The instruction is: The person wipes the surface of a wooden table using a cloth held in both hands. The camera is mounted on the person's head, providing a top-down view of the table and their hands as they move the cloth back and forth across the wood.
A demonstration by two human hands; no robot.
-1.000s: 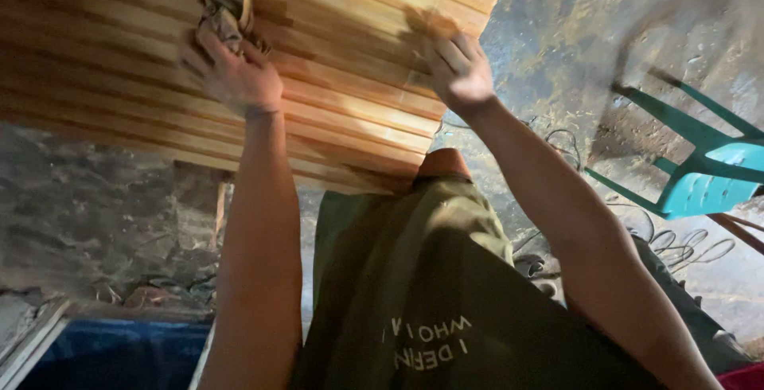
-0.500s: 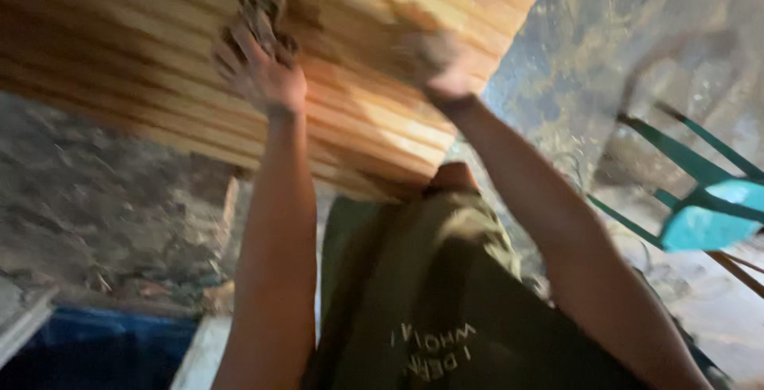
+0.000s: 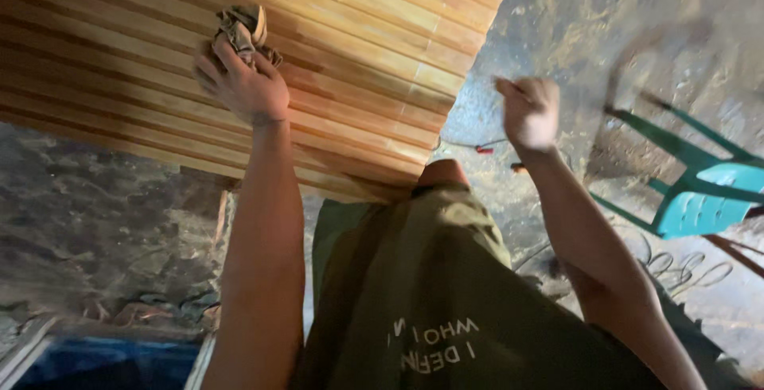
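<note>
Though blurred, right hand (image 3: 529,111) off panel (image 3: 358,48).

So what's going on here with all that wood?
A person is working on a slatted wooden panel. The left hand presses a crumpled rag against the slats. The right hand is off the panel, in the air beside its edge, loosely closed and blurred; whether it holds anything cannot be told. A teal plastic chair stands to the right on the rough floor.
</note>
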